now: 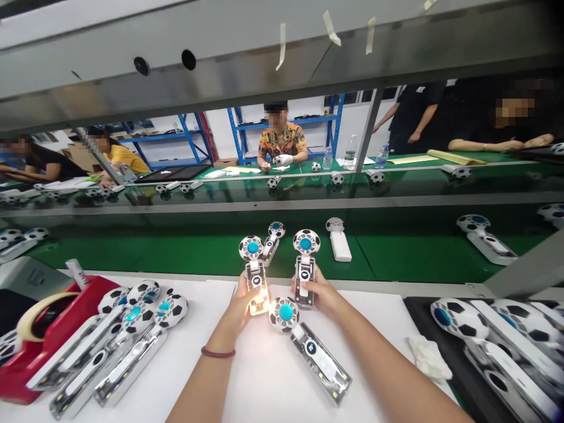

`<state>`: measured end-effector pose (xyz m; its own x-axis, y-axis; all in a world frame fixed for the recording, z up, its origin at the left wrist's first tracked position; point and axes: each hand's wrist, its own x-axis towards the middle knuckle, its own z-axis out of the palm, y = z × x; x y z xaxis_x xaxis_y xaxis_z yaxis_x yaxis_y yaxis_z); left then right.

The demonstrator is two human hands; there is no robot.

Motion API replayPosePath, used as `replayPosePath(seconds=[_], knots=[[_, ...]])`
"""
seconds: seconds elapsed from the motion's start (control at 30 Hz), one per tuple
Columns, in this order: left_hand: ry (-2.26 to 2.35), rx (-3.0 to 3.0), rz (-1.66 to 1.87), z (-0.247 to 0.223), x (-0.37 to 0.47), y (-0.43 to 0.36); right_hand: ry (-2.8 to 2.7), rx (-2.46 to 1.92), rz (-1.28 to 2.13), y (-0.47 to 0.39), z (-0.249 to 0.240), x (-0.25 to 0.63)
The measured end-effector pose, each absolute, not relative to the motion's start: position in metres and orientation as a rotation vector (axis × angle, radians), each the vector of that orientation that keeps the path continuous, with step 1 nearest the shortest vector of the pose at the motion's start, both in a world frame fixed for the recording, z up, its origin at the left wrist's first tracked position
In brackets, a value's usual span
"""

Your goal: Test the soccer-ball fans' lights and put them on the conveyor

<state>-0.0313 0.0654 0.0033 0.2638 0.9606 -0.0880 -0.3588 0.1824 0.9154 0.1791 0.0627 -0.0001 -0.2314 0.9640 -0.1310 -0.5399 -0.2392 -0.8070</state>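
My left hand (242, 302) is closed around a handheld fan (252, 248) with a football-patterned round head. Its clear handle glows with a bright warm light near the bottom, and a small display is lit. In my right hand (325, 291) is a second fan (306, 242) of the same kind, held upright, its display lit and my thumb on the front of the handle. Between my forearms a third fan (321, 364) lies face up on the white work surface (255, 382), its head bent toward the left fan.
Several fans (132, 346) lie at left beside a red tape dispenser (94, 288). At right, a black tray (423, 317) holds more fans, near a crumpled white cloth (429, 358). A green conveyor belt (198, 252) carries fans ahead. People sit across the line.
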Motion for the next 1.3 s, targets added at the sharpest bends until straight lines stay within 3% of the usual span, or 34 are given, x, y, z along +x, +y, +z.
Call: replayPosePath(seconds=[0.97,1.3], knots=[[0.785,0.950,1.081,0.002,-0.034,0.066,-0.845,-0.778,1.699,0.069,-0.016,0.180],[0.766,1.000,1.137,0.015,-0.030,0.064,-0.874,-0.718,1.676,0.064,0.000,0.182]])
